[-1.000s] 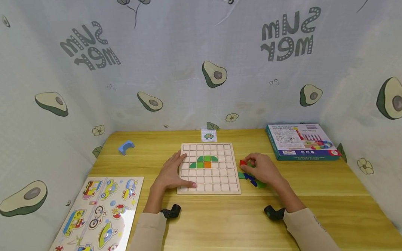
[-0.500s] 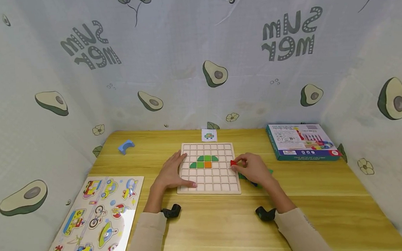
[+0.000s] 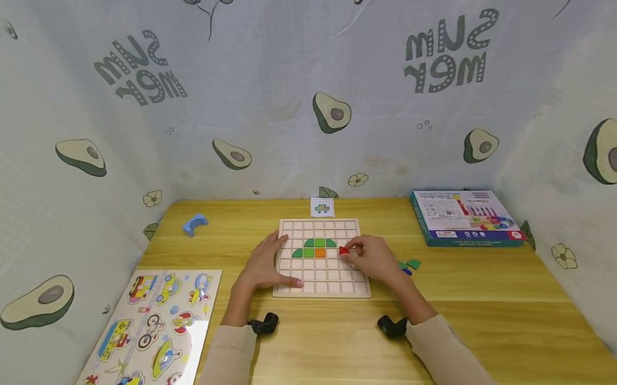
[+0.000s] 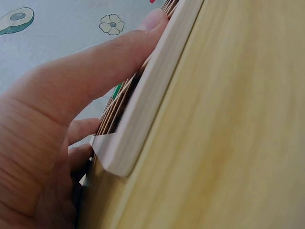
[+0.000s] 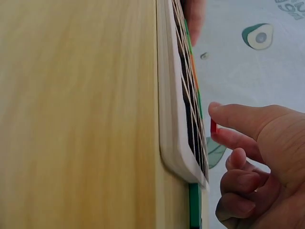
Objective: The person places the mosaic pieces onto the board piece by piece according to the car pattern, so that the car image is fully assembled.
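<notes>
My right hand (image 3: 369,259) pinches a small red tile (image 3: 344,250) between thumb and forefinger, held over the right part of the wooden grid board (image 3: 313,289). In the right wrist view the red tile (image 5: 213,126) shows edge-on between the fingertips, the other fingers curled loosely. My left hand (image 3: 264,265) rests on the board's left side, thumb (image 4: 143,36) stretched over its top, fingers at the far left edge. Several green tiles (image 3: 308,253) and one orange tile (image 3: 320,253) sit in the grid's middle cells, the red tile slightly to their right.
Behind the board lies a small card (image 3: 322,207) with a turtle picture. Loose green tiles (image 3: 414,264) and a blue tile (image 3: 407,271) lie right, partly hidden by the right hand. A toy box (image 3: 464,217), a blue arch block (image 3: 194,223) and a vehicle puzzle (image 3: 149,337) lie around.
My right hand has carried the red tile leftward from the loose tiles beside the board to over the grid. The left hand keeps its place on the board.
</notes>
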Action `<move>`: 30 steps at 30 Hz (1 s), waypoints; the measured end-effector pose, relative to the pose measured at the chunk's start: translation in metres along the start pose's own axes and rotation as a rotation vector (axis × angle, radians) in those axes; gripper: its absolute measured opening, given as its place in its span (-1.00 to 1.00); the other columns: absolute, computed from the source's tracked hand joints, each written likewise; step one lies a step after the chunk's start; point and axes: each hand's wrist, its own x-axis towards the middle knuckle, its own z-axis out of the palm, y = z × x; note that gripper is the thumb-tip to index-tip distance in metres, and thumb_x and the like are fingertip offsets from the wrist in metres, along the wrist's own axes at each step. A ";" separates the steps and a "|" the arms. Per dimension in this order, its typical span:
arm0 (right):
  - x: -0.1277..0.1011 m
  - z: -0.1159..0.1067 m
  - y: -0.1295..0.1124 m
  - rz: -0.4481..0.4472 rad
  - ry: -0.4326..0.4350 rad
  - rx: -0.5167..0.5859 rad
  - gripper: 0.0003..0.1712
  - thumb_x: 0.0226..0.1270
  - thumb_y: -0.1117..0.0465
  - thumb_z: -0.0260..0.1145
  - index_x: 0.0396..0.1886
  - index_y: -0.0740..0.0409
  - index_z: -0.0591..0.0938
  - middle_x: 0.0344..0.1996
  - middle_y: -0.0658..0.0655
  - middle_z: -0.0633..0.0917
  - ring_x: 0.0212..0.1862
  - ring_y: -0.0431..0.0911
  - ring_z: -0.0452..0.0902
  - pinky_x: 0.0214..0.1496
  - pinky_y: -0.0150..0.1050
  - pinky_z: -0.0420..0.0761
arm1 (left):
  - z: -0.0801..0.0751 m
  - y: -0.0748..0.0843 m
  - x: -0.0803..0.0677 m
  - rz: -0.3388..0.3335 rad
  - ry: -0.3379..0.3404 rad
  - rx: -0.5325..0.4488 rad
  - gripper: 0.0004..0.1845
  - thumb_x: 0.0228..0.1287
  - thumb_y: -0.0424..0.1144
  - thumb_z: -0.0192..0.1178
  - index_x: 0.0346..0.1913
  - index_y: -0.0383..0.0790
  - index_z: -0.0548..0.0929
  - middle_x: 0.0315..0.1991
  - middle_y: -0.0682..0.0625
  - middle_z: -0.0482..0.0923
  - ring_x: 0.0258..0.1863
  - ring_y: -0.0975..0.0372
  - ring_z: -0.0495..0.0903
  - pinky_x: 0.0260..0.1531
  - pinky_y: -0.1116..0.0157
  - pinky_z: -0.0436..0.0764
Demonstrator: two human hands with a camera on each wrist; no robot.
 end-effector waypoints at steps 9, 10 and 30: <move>0.005 0.010 -0.012 0.000 -0.040 0.023 -0.72 0.29 0.04 0.53 -0.11 0.10 0.79 -0.56 0.04 0.47 -0.53 -0.09 0.32 -0.48 -0.30 0.26 | 0.001 -0.001 0.000 -0.009 -0.004 0.015 0.39 -0.27 0.35 0.61 0.65 -0.08 0.16 0.70 -0.09 -0.10 0.69 -0.01 -0.10 0.60 -0.15 0.07; 0.006 0.011 -0.013 0.001 -0.039 0.023 -0.71 0.29 0.04 0.53 -0.11 0.10 0.79 -0.56 0.04 0.47 -0.53 -0.09 0.32 -0.47 -0.31 0.25 | 0.001 -0.001 0.000 -0.010 -0.005 0.016 0.39 -0.27 0.35 0.61 0.65 -0.08 0.15 0.70 -0.08 -0.11 0.69 -0.01 -0.10 0.60 -0.15 0.07; 0.011 0.015 -0.013 -0.030 -0.045 0.023 -0.76 0.32 0.07 0.51 -0.12 0.10 0.79 -0.58 0.03 0.46 -0.53 -0.10 0.28 -0.45 -0.28 0.21 | -0.001 0.001 0.000 -0.016 -0.009 0.012 0.38 -0.27 0.34 0.62 0.65 -0.05 0.15 0.71 -0.06 -0.12 0.69 -0.02 -0.10 0.59 -0.18 0.06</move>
